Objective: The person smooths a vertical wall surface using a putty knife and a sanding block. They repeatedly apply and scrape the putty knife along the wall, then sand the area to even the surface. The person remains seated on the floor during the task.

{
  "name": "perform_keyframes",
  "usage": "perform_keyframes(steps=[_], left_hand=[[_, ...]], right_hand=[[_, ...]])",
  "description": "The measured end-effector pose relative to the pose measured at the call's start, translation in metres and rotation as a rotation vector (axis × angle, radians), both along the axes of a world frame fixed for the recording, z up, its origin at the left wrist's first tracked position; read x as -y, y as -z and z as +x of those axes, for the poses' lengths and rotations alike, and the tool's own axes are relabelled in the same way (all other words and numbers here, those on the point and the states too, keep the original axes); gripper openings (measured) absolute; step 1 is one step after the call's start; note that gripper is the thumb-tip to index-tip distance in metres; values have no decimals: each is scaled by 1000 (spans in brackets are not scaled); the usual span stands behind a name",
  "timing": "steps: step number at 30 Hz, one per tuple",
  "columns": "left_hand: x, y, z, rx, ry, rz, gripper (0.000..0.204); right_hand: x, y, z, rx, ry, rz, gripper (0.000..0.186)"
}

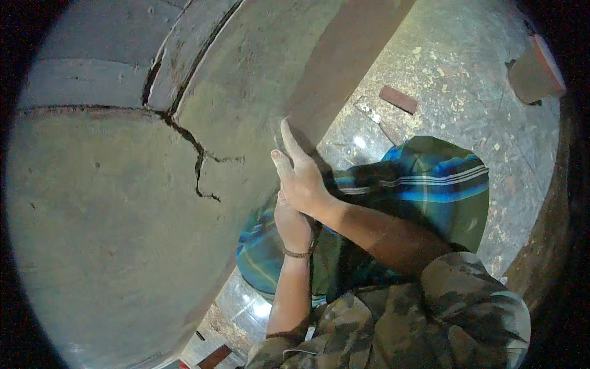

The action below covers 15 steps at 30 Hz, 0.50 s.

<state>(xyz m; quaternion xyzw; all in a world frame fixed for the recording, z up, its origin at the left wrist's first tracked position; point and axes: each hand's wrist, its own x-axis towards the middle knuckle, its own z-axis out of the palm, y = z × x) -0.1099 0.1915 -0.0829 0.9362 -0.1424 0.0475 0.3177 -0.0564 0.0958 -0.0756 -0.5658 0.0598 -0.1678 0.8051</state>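
My right hand [302,183] lies over my left hand [291,222], and the two touch. Pale dust coats both. The right hand's thumb and forefinger stretch apart and point at the wall [110,246]. Most of the left hand's fingers are hidden behind the right, and a dark bracelet circles that wrist. Close to the right fingertips shows a thin greyish edge, too unclear to name. A jagged dark crack [198,161] runs through the greenish plaster, left of my hands. It joins dark gaps around a grey panel [92,83] at the upper left.
My knees, under a blue and green checked cloth [439,184], are close to the wall's brown lower band [344,55]. On the stained floor [455,80] lie a reddish block [398,99] and a flat-bladed tool [369,111]. A bucket [536,74] stands at the far right.
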Motion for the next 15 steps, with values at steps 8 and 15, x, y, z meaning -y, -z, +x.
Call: perform_keyframes(steps=[8,15], left_hand=[[6,-3,4,-12,-33,-13,28],[14,-2,15,36,39,-30,30]], right_hand=[[4,-2,4,-47,-17,15,62],[14,-4,10,-109,-64,47,60]])
